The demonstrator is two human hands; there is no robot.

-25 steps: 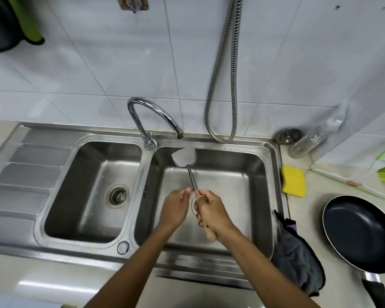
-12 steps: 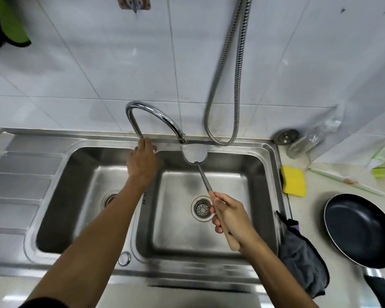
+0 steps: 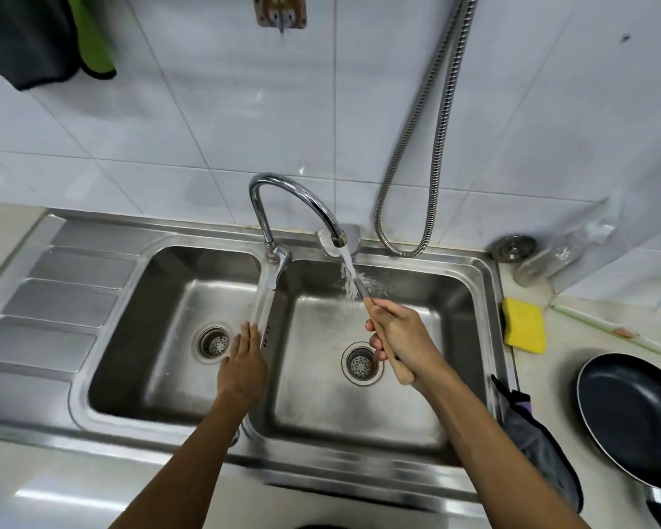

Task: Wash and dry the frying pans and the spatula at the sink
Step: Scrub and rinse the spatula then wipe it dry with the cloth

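My right hand [image 3: 399, 339] grips the wooden handle of a metal spatula [image 3: 353, 242] over the right sink basin [image 3: 447, 292]. The spatula's blade sits up behind the curved faucet [image 3: 294, 196], and running water falls from the spout onto its shaft. My left hand [image 3: 243, 362] hovers flat, fingers straight, by the divider between the two basins, holding nothing. A black frying pan [image 3: 638, 418] lies on the counter at the right. A yellow sponge [image 3: 523, 324] lies beside the sink.
A grey cloth [image 3: 539, 448] hangs over the sink's right edge. The left basin [image 3: 168, 284] and a ribbed drainboard [image 3: 54, 299] lie to the left. A metal shower hose [image 3: 435, 147] loops down the tiled wall. A sink plug [image 3: 514, 246] and a clear bottle [image 3: 550, 257] stand behind the sponge.
My left hand went to the faucet base, then drew back toward me over the divider. Water now runs. My right hand pushed the spatula forward under the stream.
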